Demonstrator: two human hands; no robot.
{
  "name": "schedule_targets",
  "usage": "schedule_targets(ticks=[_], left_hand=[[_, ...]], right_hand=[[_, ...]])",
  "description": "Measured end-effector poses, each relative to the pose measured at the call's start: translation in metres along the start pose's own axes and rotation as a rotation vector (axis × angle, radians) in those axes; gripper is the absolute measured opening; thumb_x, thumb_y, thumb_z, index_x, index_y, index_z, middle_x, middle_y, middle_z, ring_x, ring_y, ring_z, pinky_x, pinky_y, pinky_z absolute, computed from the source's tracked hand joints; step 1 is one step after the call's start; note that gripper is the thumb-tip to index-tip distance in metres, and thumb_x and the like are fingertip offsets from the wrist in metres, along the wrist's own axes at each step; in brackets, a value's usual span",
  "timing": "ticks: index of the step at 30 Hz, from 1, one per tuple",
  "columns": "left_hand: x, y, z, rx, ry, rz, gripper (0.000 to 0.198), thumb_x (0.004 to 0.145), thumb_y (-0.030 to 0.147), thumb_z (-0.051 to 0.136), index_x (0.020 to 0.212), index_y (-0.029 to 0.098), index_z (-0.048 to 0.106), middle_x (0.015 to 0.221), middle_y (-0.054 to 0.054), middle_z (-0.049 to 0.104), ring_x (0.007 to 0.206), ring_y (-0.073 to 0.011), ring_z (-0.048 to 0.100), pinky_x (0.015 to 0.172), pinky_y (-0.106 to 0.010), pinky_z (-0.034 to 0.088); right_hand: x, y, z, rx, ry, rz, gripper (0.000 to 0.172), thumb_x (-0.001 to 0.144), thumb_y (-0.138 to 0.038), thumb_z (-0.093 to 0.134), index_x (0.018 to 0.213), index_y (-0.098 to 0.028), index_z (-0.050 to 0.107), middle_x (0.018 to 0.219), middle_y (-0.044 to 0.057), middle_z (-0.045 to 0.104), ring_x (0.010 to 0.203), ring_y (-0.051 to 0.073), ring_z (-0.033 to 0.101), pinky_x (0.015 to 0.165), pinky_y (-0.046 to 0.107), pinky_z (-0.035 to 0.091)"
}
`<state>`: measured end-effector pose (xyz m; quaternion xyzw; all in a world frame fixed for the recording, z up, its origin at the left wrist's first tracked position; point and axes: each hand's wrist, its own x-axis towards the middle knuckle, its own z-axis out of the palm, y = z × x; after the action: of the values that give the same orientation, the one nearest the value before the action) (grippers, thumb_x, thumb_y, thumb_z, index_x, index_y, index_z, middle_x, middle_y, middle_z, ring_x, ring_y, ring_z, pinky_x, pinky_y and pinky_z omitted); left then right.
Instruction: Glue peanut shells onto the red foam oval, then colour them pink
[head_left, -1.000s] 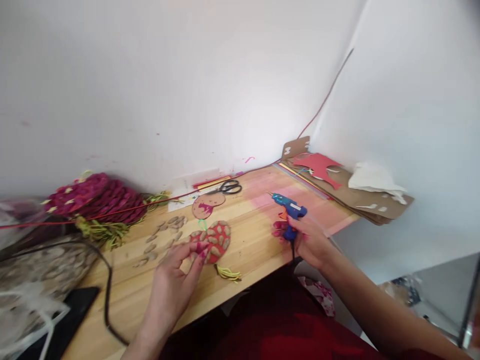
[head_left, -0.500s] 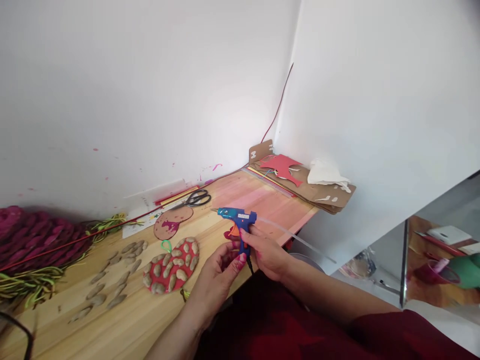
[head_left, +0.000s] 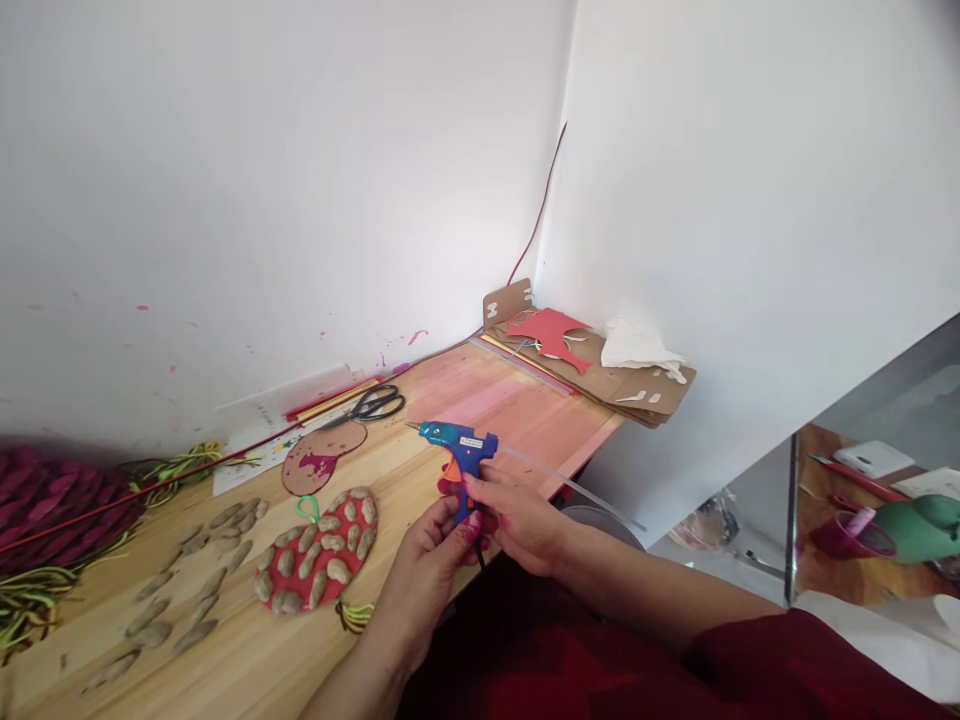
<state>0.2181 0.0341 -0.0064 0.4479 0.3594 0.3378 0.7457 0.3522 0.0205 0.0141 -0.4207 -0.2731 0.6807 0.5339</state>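
Note:
A blue hot glue gun (head_left: 480,458) with an orange trigger is held above the table's front edge, its nozzle facing left. My right hand (head_left: 529,520) is wrapped round its handle. My left hand (head_left: 433,550) is closed at the handle's lower end, where the cord comes out. From the gun's back sticks a long clear glue stick (head_left: 574,487). Left of my hands lies a red heart (head_left: 351,540) covered with peanuts, with a green loop at its top and yellow-green strands at its tip. Loose peanuts (head_left: 152,634) lie in rows farther left.
Black scissors (head_left: 379,402) and a paint-stained cardboard heart (head_left: 295,470) lie near the wall. Stacked cardboard (head_left: 637,388) bears a red paper scrap (head_left: 551,330) and a white cloth (head_left: 639,345). A dark pink woven piece (head_left: 60,510) sits far left.
The view has turned slightly right, so the table things sit farther left in it. Both hands keep hold of the glue gun, with little change in their grip.

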Motion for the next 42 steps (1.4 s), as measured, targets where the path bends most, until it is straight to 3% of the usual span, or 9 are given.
schedule_targets(ticks=[3, 5, 8, 11, 16, 22, 29, 36, 42], left_hand=[[-0.001, -0.001, -0.003, -0.071, 0.006, -0.026, 0.047, 0.076, 0.042, 0.081, 0.115, 0.017, 0.070, 0.099, -0.008, 0.073, 0.084, -0.0159, 0.065, 0.076, -0.025, 0.048], [-0.003, 0.002, -0.006, -0.089, 0.035, -0.038, 0.048, 0.074, 0.042, 0.083, 0.114, 0.017, 0.070, 0.102, -0.009, 0.074, 0.087, -0.0174, 0.067, 0.081, -0.028, 0.049], [-0.006, 0.006, -0.012, -0.064, 0.148, -0.064, 0.053, 0.068, 0.044, 0.086, 0.110, 0.016, 0.070, 0.097, -0.010, 0.076, 0.082, -0.0160, 0.067, 0.079, -0.026, 0.050], [-0.008, 0.006, -0.015, -0.054, 0.213, -0.072, 0.056, 0.064, 0.046, 0.088, 0.108, 0.015, 0.071, 0.094, -0.010, 0.077, 0.081, -0.0159, 0.066, 0.079, -0.026, 0.050], [-0.009, -0.001, -0.010, -0.010, 0.264, -0.030, 0.058, 0.064, 0.051, 0.086, 0.107, 0.015, 0.072, 0.093, -0.010, 0.076, 0.086, -0.0201, 0.068, 0.077, -0.028, 0.049], [-0.014, -0.005, -0.007, -0.025, 0.302, -0.012, 0.057, 0.065, 0.051, 0.085, 0.107, 0.014, 0.071, 0.094, -0.011, 0.075, 0.091, -0.0218, 0.067, 0.082, -0.030, 0.051], [-0.018, -0.005, -0.010, -0.066, 0.294, -0.005, 0.052, 0.067, 0.048, 0.085, 0.105, 0.016, 0.070, 0.095, -0.011, 0.075, 0.096, -0.0230, 0.068, 0.083, -0.029, 0.052], [-0.015, -0.008, -0.014, -0.092, 0.293, -0.015, 0.048, 0.066, 0.045, 0.087, 0.103, 0.018, 0.071, 0.107, -0.010, 0.074, 0.092, -0.0214, 0.068, 0.078, -0.027, 0.053], [-0.014, -0.009, -0.018, -0.097, 0.262, -0.027, 0.047, 0.068, 0.045, 0.086, 0.104, 0.019, 0.071, 0.101, -0.008, 0.075, 0.092, -0.0203, 0.068, 0.082, -0.027, 0.053]], right_hand=[[-0.020, -0.014, -0.004, -0.094, -0.082, -0.002, 0.039, 0.074, -0.044, 0.082, 0.102, -0.021, 0.070, 0.094, 0.003, 0.071, 0.080, 0.015, 0.062, 0.072, 0.028, 0.049], [-0.039, -0.037, -0.011, -0.382, -0.285, -0.021, 0.046, 0.082, -0.042, 0.076, 0.122, -0.024, 0.067, 0.108, 0.004, 0.071, 0.100, 0.017, 0.064, 0.089, 0.031, 0.050], [-0.054, -0.088, -0.029, -0.840, -0.393, -0.029, 0.040, 0.091, -0.046, 0.065, 0.122, -0.020, 0.071, 0.109, 0.009, 0.075, 0.098, 0.020, 0.069, 0.083, 0.031, 0.055], [-0.033, -0.133, -0.056, -1.062, -0.134, -0.200, 0.047, 0.102, -0.047, 0.042, 0.115, -0.014, 0.071, 0.097, 0.012, 0.077, 0.084, 0.019, 0.073, 0.072, 0.031, 0.059], [0.052, -0.160, -0.104, -1.442, 0.277, -0.322, 0.030, 0.102, -0.032, 0.049, 0.115, -0.015, 0.069, 0.114, 0.011, 0.073, 0.104, 0.023, 0.070, 0.091, 0.039, 0.056], [0.135, -0.155, -0.133, -1.758, 0.445, -0.308, 0.035, 0.097, -0.035, 0.062, 0.127, -0.018, 0.060, 0.128, 0.010, 0.062, 0.107, 0.024, 0.065, 0.089, 0.045, 0.057], [0.165, -0.174, -0.155, -1.989, 0.680, -0.228, 0.036, 0.096, -0.035, 0.063, 0.128, -0.017, 0.060, 0.129, 0.011, 0.062, 0.108, 0.024, 0.065, 0.090, 0.046, 0.056], [0.162, -0.204, -0.171, -2.056, 0.785, -0.164, 0.035, 0.096, -0.034, 0.063, 0.127, -0.017, 0.060, 0.128, 0.011, 0.062, 0.107, 0.024, 0.065, 0.089, 0.045, 0.057], [0.181, -0.208, -0.159, -2.124, 0.531, -0.264, 0.035, 0.097, -0.034, 0.062, 0.128, -0.018, 0.060, 0.129, 0.010, 0.062, 0.108, 0.024, 0.065, 0.090, 0.046, 0.056]])
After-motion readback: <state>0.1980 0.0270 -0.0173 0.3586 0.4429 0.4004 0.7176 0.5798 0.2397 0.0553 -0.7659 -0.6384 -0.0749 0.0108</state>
